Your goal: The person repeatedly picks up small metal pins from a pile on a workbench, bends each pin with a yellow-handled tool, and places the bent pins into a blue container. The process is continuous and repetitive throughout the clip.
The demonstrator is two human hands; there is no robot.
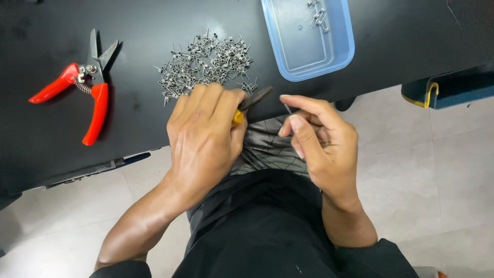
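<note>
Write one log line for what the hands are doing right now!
left hand: grips pliers | right hand: pinches small metal piece | table: pile of metal springs, red cutters, blue tray

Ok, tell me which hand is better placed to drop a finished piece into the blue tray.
Right. The right hand pinches a small metal piece and sits just below the blue tray. The left hand grips a yellow-handled tool and lies nearer the pile of springs.
</note>
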